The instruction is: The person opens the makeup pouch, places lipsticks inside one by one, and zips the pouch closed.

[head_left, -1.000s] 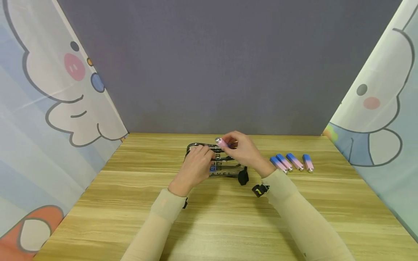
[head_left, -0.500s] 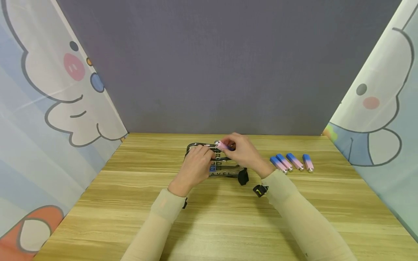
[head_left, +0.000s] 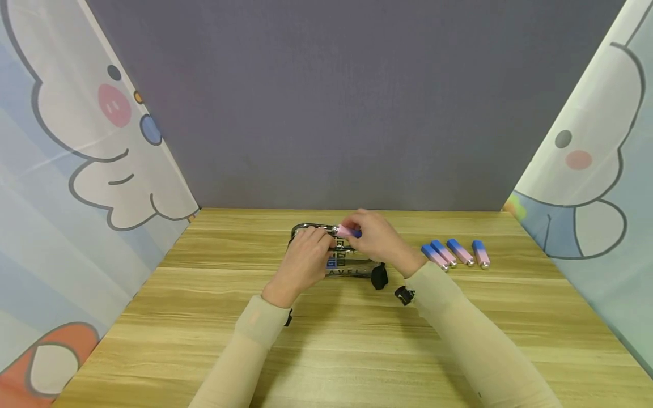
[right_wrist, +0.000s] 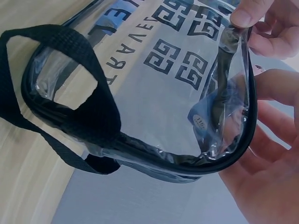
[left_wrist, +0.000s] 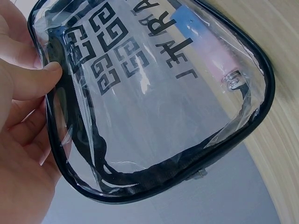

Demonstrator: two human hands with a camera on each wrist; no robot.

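A clear plastic pouch (head_left: 357, 267) with black piping and printed letters stands on the table. My left hand (head_left: 308, 253) grips its upper edge, the thumb pressing the plastic in the left wrist view. Between the fingers of my right hand (head_left: 378, 237) is a blue-and-pink lipstick tube (head_left: 346, 231), its silver end pointing left, at the pouch's top opening. From the right wrist, the tube's blue end with a round label (right_wrist: 200, 122) shows through the clear plastic. Another lipstick tube (left_wrist: 205, 44) lies inside the pouch at its bottom.
Several more lipstick tubes (head_left: 460, 253) lie on the wooden table (head_left: 357, 351) to the right, beside my right forearm. A black strap loop (right_wrist: 79, 51) hangs from the pouch's side. A grey panel (head_left: 352, 107) stands behind, with printed curtains at both sides.
My right hand has lowered slightly and moved a little left, bringing the lipstick tube down to the pouch's opening and turning it flatter. The left hand keeps its grip on the pouch.
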